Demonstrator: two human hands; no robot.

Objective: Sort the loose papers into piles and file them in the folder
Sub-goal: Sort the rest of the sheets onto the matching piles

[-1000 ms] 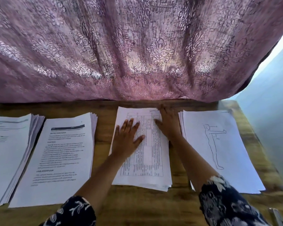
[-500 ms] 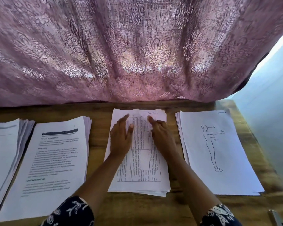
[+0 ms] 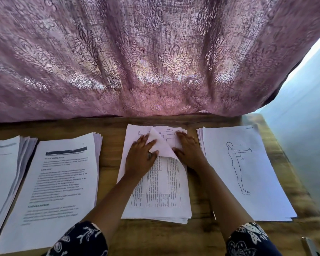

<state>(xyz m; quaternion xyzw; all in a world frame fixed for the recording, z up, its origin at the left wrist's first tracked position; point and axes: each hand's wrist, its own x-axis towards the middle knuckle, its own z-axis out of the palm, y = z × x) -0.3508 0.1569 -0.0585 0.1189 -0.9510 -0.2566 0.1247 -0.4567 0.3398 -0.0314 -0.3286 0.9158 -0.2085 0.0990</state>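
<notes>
Four piles of paper lie side by side on the wooden tabletop (image 3: 201, 237). Both hands are on the third from the left, the table-printed pile (image 3: 159, 200).

The top sheet's far end is folded back toward the person, and its blank underside stands up as a triangular flap (image 3: 162, 145) between the hands. The left hand (image 3: 140, 157) lies with its fingers stretched along the flap's left edge and its thumb at the flap's lower corner; I cannot tell whether it pinches the paper. The right hand (image 3: 190, 150) lies flat with straight fingers on the pile's far right corner, its thumb touching the flap's right edge.

This pile's near edge is uneven, with lower sheets stepping out at the right corner. A strip of bare wood separates it from the text pile (image 3: 63, 182) on the left. A narrower gap, crossed by the right forearm, separates it from the figure-drawing pile (image 3: 262, 172), which reaches close to the tabletop's right edge. The far-left pile (image 3: 2, 172) is cut off by the edge of the view.

A pink patterned curtain (image 3: 155, 61) hangs down to the tabletop's far edge, leaving only a thin band of wood behind the piles. A wider band lies bare along the near edge, between the two floral sleeves (image 3: 81, 239).
</notes>
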